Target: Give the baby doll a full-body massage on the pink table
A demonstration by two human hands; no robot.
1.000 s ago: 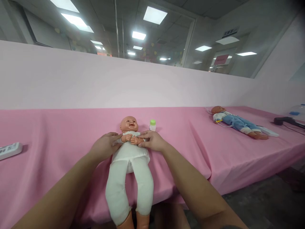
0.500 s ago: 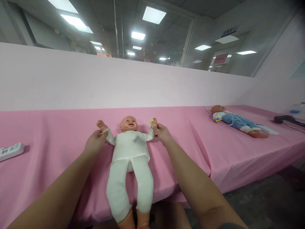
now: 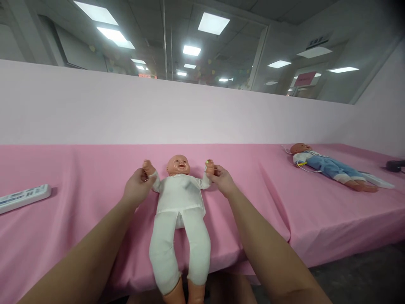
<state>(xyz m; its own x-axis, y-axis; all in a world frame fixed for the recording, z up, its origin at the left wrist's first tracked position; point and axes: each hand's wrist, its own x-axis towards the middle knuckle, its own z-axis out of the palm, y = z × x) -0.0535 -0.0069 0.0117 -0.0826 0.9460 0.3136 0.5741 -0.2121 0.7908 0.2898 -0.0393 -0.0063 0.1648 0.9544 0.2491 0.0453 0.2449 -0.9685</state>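
Observation:
A baby doll point(image 3: 181, 194) with a white cloth body lies on its back in front of me, its bald head toward the wall and its feet over the near edge of the table. My left hand point(image 3: 138, 186) is closed on the doll's arm at the left, just below its raised plastic hand point(image 3: 148, 166). On the other side my right hand point(image 3: 222, 179) pinches the doll's other arm near the wrist. Something small and light green shows at that doll hand point(image 3: 209, 166). My fingertips are partly hidden behind the doll's arms.
Pink cloth point(image 3: 243, 202) covers the long table. At the left lies a white device with buttons point(image 3: 27, 197). Farther right rests a second doll point(image 3: 332, 166) in blue trousers with thin tubes, and a black object point(image 3: 395, 165) beyond it. A white wall point(image 3: 158, 112) with windows stands behind.
The view has turned slightly left, so everything sits farther right. Both hands stay on the doll's arms, and the doll's hands are a little closer together.

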